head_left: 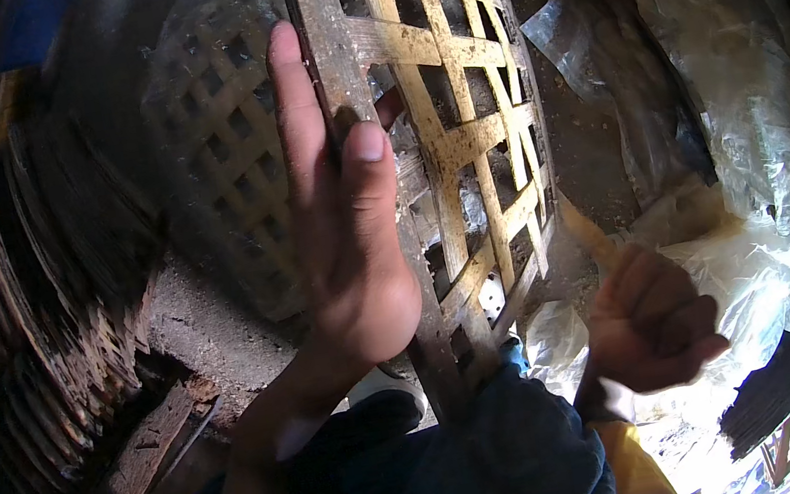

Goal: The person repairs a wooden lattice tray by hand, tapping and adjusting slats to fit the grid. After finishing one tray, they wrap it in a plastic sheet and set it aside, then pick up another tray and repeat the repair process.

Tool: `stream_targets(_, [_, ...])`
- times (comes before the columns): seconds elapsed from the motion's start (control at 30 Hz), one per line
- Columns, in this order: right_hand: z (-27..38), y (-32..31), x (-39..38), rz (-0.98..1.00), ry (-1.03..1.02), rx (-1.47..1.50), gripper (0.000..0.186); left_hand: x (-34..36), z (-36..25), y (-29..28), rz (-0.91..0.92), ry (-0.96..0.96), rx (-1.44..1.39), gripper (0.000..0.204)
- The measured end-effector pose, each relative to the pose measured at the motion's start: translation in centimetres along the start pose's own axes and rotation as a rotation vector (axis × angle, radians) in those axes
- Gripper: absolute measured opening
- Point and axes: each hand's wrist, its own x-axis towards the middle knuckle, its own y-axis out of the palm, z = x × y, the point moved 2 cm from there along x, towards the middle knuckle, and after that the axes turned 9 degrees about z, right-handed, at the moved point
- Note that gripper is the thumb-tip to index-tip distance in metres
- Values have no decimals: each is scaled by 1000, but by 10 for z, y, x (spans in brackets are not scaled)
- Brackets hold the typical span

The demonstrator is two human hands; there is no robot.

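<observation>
An upright lattice panel of pale woven strips point(453, 138) with dark side rails rests near my lap, its lower part partly hidden by my dark-clothed leg. My left hand point(341, 224) is closed on the panel's left rail, thumb across it and fingers along its outer side. Beside the panel's lower right edge, my right hand point(642, 313) has its index finger stretched up along that edge and its other fingers loosely curled, with nothing seen in them. Whether that fingertip touches the panel is unclear.
Behind the panel at left stands another lattice piece point(220, 150) in shadow. A stack of weathered slats point(40, 307) fills the left side. Crumpled translucent plastic sheeting point(735, 149) hangs at the right. Broken boards point(155, 442) lie at lower left, and more dark slats point(769, 396) at lower right.
</observation>
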Motion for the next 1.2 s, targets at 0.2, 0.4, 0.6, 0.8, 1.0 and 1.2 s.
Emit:
stream_targets(0.2, [-18, 35, 27, -565, -513, 471, 12, 3, -4, 6, -88, 82, -21, 81])
stream_targets(0.4, [36, 11, 11, -443, -433, 1042, 19, 0, -5, 4, -68, 13, 7, 81])
stream_targets(0.6, [-7, 41, 56, -481, -590, 1108, 37, 0, -2, -3, -13, 89, -18, 80])
stream_targets(0.8, [-21, 10, 69, -242, 131, 696, 36, -3, 5, -21, 46, 34, 42, 80])
stream_targets(1.0, [-49, 56, 5, 249, 136, 344, 32, -4, 10, -25, 73, 4, -111, 85])
stream_targets(1.2, [-28, 66, -8, 150, 97, 311, 33, -4, 5, -22, 46, 6, -108, 83])
